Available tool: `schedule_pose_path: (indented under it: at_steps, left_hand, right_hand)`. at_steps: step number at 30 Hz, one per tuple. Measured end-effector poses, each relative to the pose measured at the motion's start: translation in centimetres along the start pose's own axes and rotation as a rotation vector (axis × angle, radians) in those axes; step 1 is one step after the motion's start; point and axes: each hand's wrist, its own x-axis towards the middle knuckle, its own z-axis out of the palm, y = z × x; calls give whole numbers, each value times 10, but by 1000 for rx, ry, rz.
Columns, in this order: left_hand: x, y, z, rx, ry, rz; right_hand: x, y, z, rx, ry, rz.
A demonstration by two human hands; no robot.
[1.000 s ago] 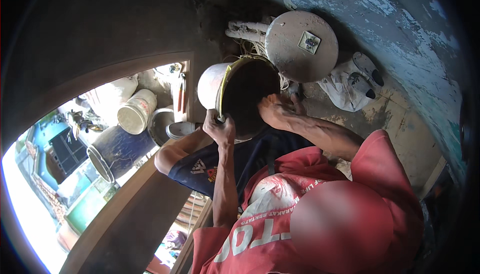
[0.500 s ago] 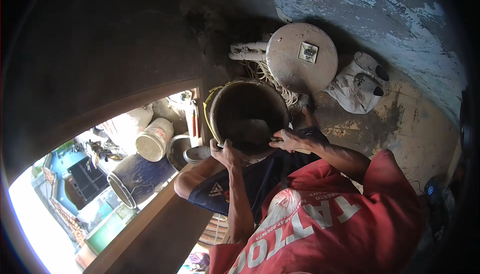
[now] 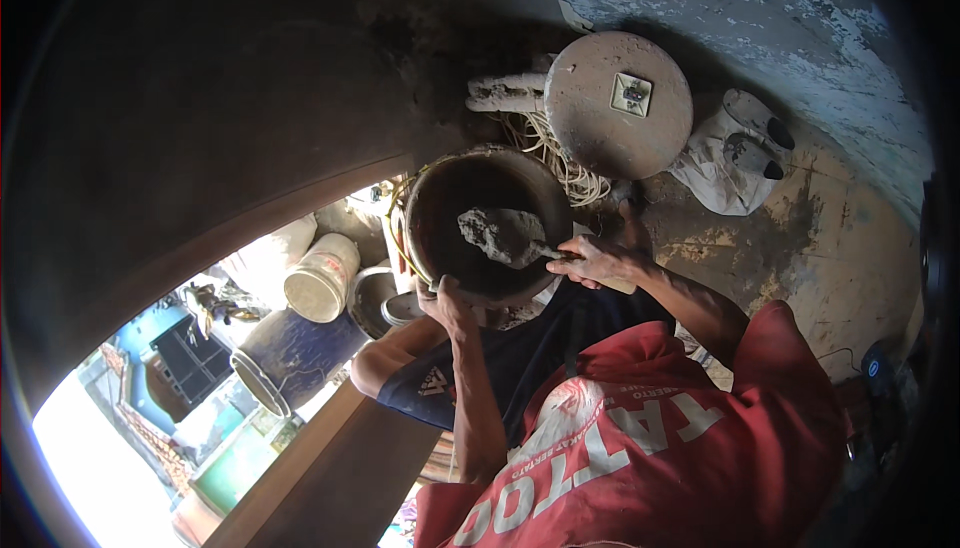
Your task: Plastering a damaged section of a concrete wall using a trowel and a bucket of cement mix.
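Observation:
A dark, grimy bucket (image 3: 455, 178) with a yellowish handle stands in front of me, its open top facing up. My left hand (image 3: 447, 300) is closed on the bucket's lower-left rim. My right hand (image 3: 590, 262) grips the pale handle of a trowel (image 3: 542, 253), whose blade carries a lumpy grey mix (image 3: 495, 233) over the bucket's dark interior. The bucket's bottom is partly hidden by that loaded blade.
Beyond the bucket are a round pale lid (image 3: 590, 128) with a square fitting, pipes (image 3: 500, 98), coiled cord (image 3: 535, 143) and a white sack (image 3: 715, 178). Peeling wall (image 3: 810, 78) bounds the right. Through the left opening show buckets (image 3: 320, 278) and a blue drum (image 3: 300, 358).
The bucket has swung from tilted sideways to facing up. My right hand has moved slightly right, and the trowel now shows raised with grey mix on its blade.

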Motion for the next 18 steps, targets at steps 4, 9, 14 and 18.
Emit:
schedule_pose_path:
  at_steps: [4,9,14,18]
  left_hand:
    - [10,-25,-10,-48,-18,-82]
    - [13,-59,-25,152,-87,-71]
    - [5,-77,-30,139,-87,-322]
    - [-2,-94,-45,150,-125,-394]
  right_hand:
    - [27,9,-2,176,-46,-92]
    - [87,8,-21,535,-30,-259]
    - [188,-18,-60,754,293,-312]
    - [257,-32,-89,922,572,-573]
